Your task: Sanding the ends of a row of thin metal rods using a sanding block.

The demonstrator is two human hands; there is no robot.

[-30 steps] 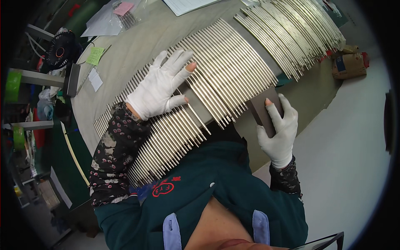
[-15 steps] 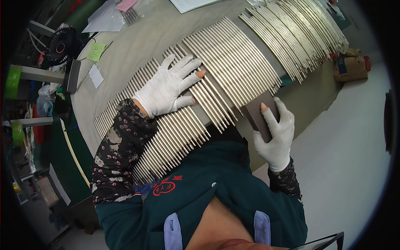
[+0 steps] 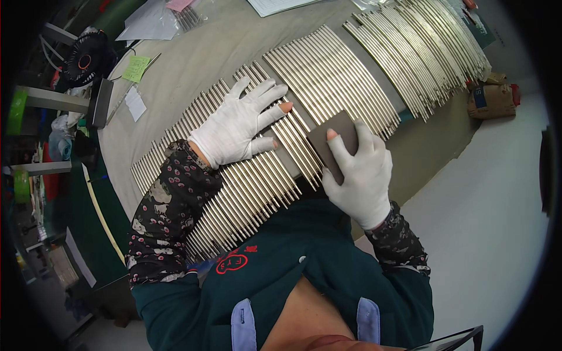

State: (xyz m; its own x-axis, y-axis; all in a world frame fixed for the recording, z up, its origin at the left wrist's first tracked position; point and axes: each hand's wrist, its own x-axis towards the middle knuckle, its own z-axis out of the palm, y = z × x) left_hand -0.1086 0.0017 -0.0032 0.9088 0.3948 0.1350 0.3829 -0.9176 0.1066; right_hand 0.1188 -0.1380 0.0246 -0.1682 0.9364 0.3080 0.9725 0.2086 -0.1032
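Note:
My left hand (image 3: pixel 240 121), in a white glove with bare fingertips, lies flat with spread fingers on a row of thin metal rods (image 3: pixel 249 181). Beside it, a narrower group of rods (image 3: pixel 293 140) reaches toward my body. My right hand (image 3: pixel 363 175), gloved the same way, grips a flat dark grey-brown block (image 3: pixel 336 143). That block rests over the near ends of the middle group of rods (image 3: pixel 328 76); its underside is hidden. Farther right lies another large group of rods (image 3: pixel 418 55), apart from the middle one.
The rods lie on a grey tabletop (image 3: pixel 228 44). A small black fan (image 3: pixel 86 59), a green note (image 3: pixel 136 68) and a white slip (image 3: pixel 135 105) are at the left. Papers (image 3: pixel 155 20) lie at the back. Beyond the right edge sits a brown package (image 3: pixel 492 100).
My right hand has moved left and slightly away from my body with the block, from the middle group's near right corner onto its rods. My left hand has barely shifted.

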